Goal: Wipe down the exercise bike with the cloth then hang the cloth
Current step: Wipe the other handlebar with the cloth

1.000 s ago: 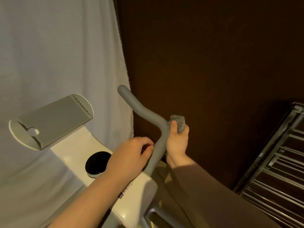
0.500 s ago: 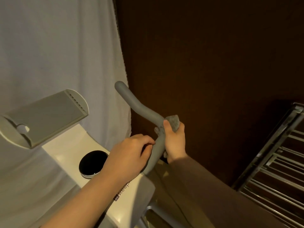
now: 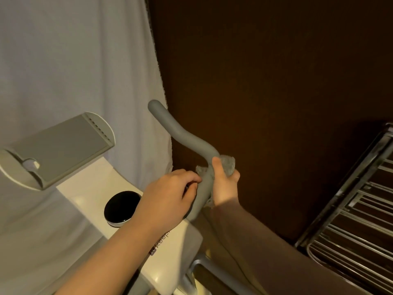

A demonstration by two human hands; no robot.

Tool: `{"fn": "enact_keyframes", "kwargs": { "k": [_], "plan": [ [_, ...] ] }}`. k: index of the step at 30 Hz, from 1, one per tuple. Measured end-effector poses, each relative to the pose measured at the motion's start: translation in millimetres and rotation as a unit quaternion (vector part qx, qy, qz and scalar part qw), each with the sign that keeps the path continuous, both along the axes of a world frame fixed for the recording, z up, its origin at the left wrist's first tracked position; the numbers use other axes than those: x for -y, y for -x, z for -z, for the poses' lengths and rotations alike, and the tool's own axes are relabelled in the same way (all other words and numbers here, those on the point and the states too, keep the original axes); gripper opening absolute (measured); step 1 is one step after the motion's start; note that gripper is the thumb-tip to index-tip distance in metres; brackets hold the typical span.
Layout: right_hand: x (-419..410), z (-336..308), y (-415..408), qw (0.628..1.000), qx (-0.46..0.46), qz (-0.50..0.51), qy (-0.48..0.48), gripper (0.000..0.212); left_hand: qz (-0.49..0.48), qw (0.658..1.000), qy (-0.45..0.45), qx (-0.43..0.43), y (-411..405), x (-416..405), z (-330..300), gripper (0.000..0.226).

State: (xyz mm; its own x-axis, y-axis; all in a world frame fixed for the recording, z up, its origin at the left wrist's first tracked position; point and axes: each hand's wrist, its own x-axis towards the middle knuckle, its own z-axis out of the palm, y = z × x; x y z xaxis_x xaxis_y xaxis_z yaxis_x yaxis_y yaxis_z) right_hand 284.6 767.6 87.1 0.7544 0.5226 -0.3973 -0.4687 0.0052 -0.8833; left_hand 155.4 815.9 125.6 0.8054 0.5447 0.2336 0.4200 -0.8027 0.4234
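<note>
- The wiping looks to be mid-way: the grey cloth (image 3: 226, 165) is wrapped round the bend of the grey handlebar (image 3: 182, 138), pressed there by the right hand (image 3: 224, 184), whose thumb and fingers curl round both.
- The left hand (image 3: 168, 199) grips the lower handlebar just beside it, fingers curled, holding no cloth.
- Whether the white bike body (image 3: 95, 184), the black dial (image 3: 121, 206) or the tablet holder (image 3: 57, 149) have been wiped, I cannot tell.
- Hanging is not yet done; the metal drying rack (image 3: 359, 220) on the right seems the likely place.
- Count: one cloth, one bike, one handlebar arm in view, one dial, one holder, one rack, two hands.
</note>
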Motion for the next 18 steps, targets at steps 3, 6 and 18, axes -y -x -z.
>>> {"fn": "enact_keyframes", "kwargs": {
  "k": [3,6,18],
  "plan": [
    [-4,-7,-10,0.999,0.049,-0.020,0.015,0.059,0.002,1.000,-0.007,-0.002,-2,0,-1,0.024],
    [-17,-20,-31,0.990,0.119,-0.060,0.032,0.048,0.002,1.000,-0.006,-0.002,-2,0,-1,0.025],
    [-25,-28,-41,0.899,0.360,-0.183,0.167,0.051,0.001,1.000,-0.008,0.002,1,2,-1,0.025]
  ]
}}
